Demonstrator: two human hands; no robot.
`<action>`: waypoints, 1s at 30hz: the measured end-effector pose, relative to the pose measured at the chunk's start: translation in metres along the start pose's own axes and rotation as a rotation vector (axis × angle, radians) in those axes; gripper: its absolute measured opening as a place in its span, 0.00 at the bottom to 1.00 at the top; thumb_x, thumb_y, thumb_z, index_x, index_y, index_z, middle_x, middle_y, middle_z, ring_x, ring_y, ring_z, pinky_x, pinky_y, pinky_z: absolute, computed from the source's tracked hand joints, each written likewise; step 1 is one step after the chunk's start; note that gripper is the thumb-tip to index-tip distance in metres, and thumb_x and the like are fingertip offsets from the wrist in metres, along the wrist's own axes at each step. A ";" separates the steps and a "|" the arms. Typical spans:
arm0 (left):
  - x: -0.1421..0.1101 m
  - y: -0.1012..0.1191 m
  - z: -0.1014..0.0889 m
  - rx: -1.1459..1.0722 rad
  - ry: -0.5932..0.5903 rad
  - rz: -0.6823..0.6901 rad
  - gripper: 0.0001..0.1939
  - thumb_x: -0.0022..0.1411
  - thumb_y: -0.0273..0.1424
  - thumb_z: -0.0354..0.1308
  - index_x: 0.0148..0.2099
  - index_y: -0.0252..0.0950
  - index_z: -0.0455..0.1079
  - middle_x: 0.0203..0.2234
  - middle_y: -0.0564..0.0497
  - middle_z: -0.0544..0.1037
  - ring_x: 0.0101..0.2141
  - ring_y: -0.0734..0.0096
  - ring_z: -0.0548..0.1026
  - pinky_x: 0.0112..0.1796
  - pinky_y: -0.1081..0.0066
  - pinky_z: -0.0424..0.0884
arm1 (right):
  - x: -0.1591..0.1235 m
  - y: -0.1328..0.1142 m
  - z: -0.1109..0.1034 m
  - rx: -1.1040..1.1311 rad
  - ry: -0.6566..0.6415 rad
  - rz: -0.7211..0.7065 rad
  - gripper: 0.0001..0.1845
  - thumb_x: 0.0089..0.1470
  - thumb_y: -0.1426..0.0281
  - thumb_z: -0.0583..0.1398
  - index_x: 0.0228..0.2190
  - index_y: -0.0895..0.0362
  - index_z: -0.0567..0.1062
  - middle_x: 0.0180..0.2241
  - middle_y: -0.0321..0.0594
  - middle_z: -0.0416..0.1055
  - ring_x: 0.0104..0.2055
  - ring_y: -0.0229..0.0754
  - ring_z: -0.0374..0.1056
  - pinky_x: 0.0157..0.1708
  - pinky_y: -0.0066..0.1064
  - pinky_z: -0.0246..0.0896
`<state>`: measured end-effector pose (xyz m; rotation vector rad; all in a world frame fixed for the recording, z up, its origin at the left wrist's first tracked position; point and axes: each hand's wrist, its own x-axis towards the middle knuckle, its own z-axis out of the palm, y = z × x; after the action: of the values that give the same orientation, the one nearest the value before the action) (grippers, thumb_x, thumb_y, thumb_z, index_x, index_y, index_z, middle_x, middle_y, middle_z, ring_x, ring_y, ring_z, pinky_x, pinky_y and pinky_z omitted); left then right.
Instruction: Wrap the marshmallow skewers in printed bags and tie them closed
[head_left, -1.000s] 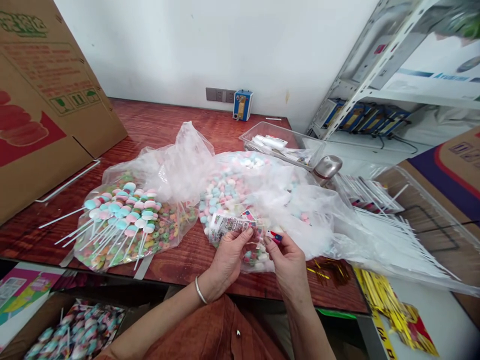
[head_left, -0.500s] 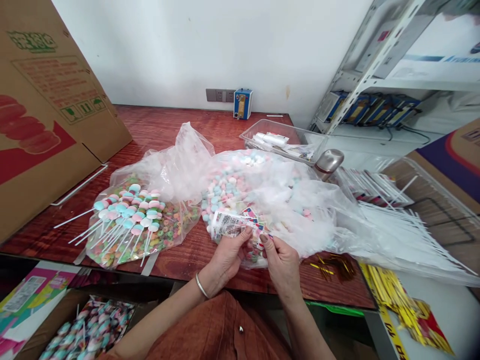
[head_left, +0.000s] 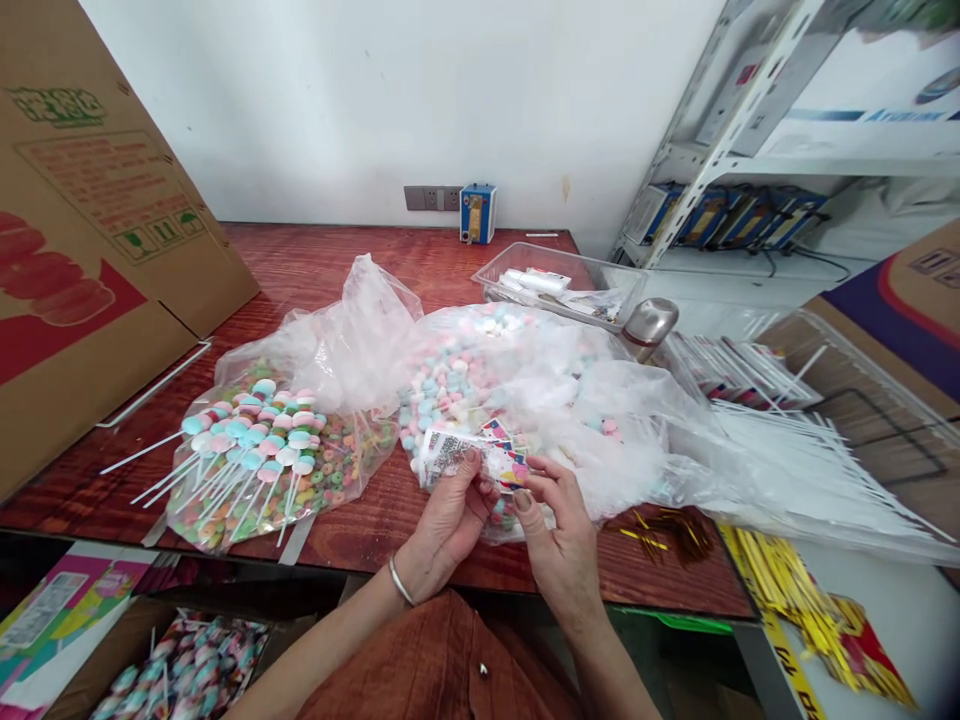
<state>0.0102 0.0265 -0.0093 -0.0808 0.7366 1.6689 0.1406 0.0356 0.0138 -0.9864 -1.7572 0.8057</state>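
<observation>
My left hand (head_left: 454,515), with a silver bangle on its wrist, pinches a small stack of printed clear plastic wrappers (head_left: 450,455) between thumb and fingers. The wrappers carry black print at the left and coloured patterns at the right. At their right end is my right hand (head_left: 559,525), its thumb and fingers parted around the edge; a light touch there cannot be ruled out. Behind both hands lies a clear bag of pink, blue and white marshmallows (head_left: 442,390). Marshmallow candy sticks (head_left: 262,430) rest on a bag of coloured ring candies (head_left: 345,450) to the left.
A large carton (head_left: 112,230) stands on the left of the wooden table (head_left: 300,240). Behind the bags are a clear tray (head_left: 487,275) and a steel flask (head_left: 649,325). White sticks (head_left: 810,460) and gold ties (head_left: 787,590) lie right. A box of wrapped candies (head_left: 195,660) sits below left.
My right thumb and fingers have come apart from their pinch on the wrappers' right end. My left hand keeps its hold. The view has shifted slightly.
</observation>
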 end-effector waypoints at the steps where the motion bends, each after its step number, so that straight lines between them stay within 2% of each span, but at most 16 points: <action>1: -0.001 0.000 -0.001 0.036 -0.016 0.018 0.17 0.45 0.31 0.75 0.34 0.33 0.70 0.22 0.58 0.72 0.20 0.83 0.67 0.22 0.80 0.66 | 0.000 0.001 0.002 0.014 -0.015 0.001 0.10 0.61 0.63 0.59 0.38 0.54 0.77 0.51 0.46 0.69 0.54 0.48 0.66 0.55 0.42 0.63; 5: -0.003 0.001 -0.004 0.211 -0.083 0.017 0.20 0.44 0.34 0.75 0.37 0.32 0.74 0.26 0.53 0.76 0.25 0.78 0.72 0.27 0.78 0.68 | -0.004 0.007 0.011 0.032 -0.011 0.022 0.11 0.64 0.66 0.56 0.41 0.55 0.78 0.50 0.47 0.71 0.55 0.46 0.66 0.56 0.43 0.62; 7: -0.004 0.002 -0.005 0.250 -0.078 -0.010 0.20 0.42 0.33 0.76 0.36 0.32 0.74 0.27 0.53 0.76 0.26 0.77 0.72 0.28 0.77 0.69 | -0.008 0.011 0.015 0.018 0.005 0.038 0.13 0.64 0.66 0.55 0.42 0.54 0.79 0.48 0.47 0.72 0.53 0.47 0.68 0.55 0.43 0.63; 11: -0.004 0.004 -0.006 0.219 -0.043 -0.040 0.19 0.43 0.32 0.76 0.35 0.32 0.73 0.26 0.54 0.76 0.22 0.80 0.69 0.23 0.77 0.66 | -0.015 0.013 0.018 0.032 0.038 0.083 0.13 0.64 0.65 0.56 0.42 0.55 0.79 0.45 0.45 0.75 0.50 0.47 0.70 0.52 0.42 0.66; 14: -0.002 0.007 -0.008 0.100 -0.036 -0.122 0.17 0.44 0.31 0.76 0.31 0.32 0.71 0.19 0.58 0.70 0.19 0.82 0.65 0.23 0.77 0.67 | -0.013 0.008 0.009 0.065 0.096 0.088 0.14 0.65 0.66 0.54 0.45 0.54 0.78 0.46 0.44 0.74 0.49 0.46 0.70 0.52 0.41 0.66; 16: -0.001 0.010 -0.011 0.001 -0.003 -0.163 0.17 0.44 0.30 0.75 0.30 0.32 0.70 0.17 0.60 0.67 0.17 0.83 0.64 0.24 0.76 0.69 | -0.009 0.002 0.000 0.063 0.118 0.055 0.14 0.65 0.67 0.54 0.47 0.53 0.77 0.47 0.44 0.73 0.51 0.46 0.69 0.53 0.42 0.64; 20: 0.002 0.013 -0.014 -0.132 0.011 -0.203 0.16 0.46 0.28 0.74 0.34 0.32 0.71 0.21 0.58 0.72 0.18 0.84 0.64 0.24 0.76 0.70 | -0.005 -0.011 -0.009 0.029 0.087 -0.044 0.13 0.65 0.70 0.54 0.46 0.51 0.77 0.48 0.44 0.71 0.53 0.47 0.67 0.54 0.44 0.63; 25: 0.000 0.012 -0.015 -0.142 -0.060 -0.225 0.14 0.51 0.29 0.72 0.38 0.32 0.72 0.23 0.55 0.74 0.19 0.83 0.66 0.25 0.76 0.72 | -0.004 -0.016 0.002 -0.056 -0.016 -0.176 0.15 0.63 0.71 0.57 0.50 0.51 0.74 0.51 0.46 0.67 0.55 0.48 0.65 0.54 0.45 0.64; 30: -0.001 0.015 -0.019 -0.126 -0.120 -0.211 0.16 0.51 0.32 0.72 0.41 0.32 0.73 0.29 0.52 0.78 0.20 0.82 0.68 0.27 0.75 0.73 | -0.001 -0.015 0.008 -0.165 -0.014 -0.210 0.13 0.63 0.69 0.57 0.49 0.53 0.73 0.51 0.47 0.68 0.54 0.49 0.65 0.53 0.47 0.64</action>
<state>-0.0095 0.0150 -0.0175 -0.1416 0.5139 1.5031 0.1290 0.0269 0.0231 -0.8852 -1.9259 0.5427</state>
